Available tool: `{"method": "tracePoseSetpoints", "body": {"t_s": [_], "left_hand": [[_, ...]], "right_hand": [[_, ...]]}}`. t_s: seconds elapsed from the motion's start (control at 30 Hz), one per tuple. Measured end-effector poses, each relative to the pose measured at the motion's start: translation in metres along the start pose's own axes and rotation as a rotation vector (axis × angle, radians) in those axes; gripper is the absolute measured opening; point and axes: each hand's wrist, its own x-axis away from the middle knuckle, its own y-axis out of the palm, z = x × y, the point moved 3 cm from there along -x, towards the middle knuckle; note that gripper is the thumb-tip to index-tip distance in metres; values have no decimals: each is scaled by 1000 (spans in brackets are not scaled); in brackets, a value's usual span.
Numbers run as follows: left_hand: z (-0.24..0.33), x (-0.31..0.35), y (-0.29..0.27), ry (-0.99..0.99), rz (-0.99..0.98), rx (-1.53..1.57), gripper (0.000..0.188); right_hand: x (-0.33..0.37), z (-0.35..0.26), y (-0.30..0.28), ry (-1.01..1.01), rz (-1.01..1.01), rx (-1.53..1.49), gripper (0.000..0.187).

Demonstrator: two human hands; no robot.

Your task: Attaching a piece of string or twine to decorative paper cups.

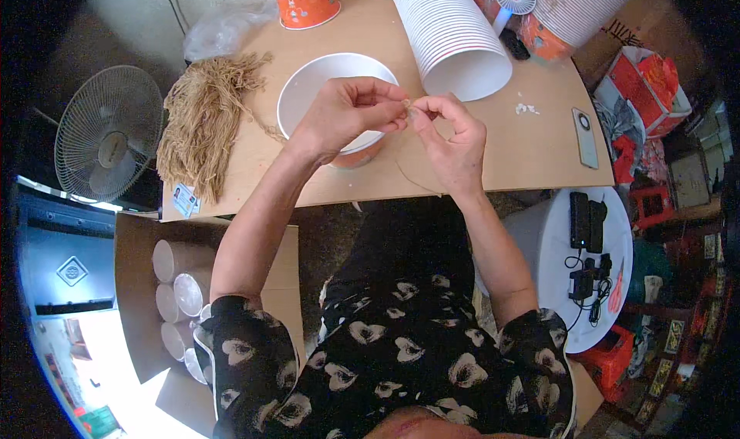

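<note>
My left hand and my right hand meet over the near right part of a white-lined paper tub. The fingertips of both are pinched together on a thin tan twine strand; its exact shape between the fingers is too small to tell. A thin line of twine curves on the table below my right hand. To the left lies a large loose bundle of tan twine, with some strands trailing towards the tub.
A long stack of nested white tubs lies behind, right of an orange tub. White scraps and a phone are on the table's right. A standing fan is at left; chargers rest on a round white surface.
</note>
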Motion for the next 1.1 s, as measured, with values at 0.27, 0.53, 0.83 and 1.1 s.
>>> {"method": "tracePoseSetpoints", "body": {"t_s": [0.27,0.53,0.83,1.1], "left_hand": [[-1,1,-2,23,-23,1,24],[1,1,-2,5,-34,30,18],[-1,2,-2,10,37,5,16],[0,3,2,147,39,-149,14]], "right_hand": [[-1,-1,0,-29,-4,-17,5],[-1,1,-1,-5,-56,-17,6],[-1,-5,1,-123,-27,28,9],[3,-4,-1,-43,-40,-23,6]]}}
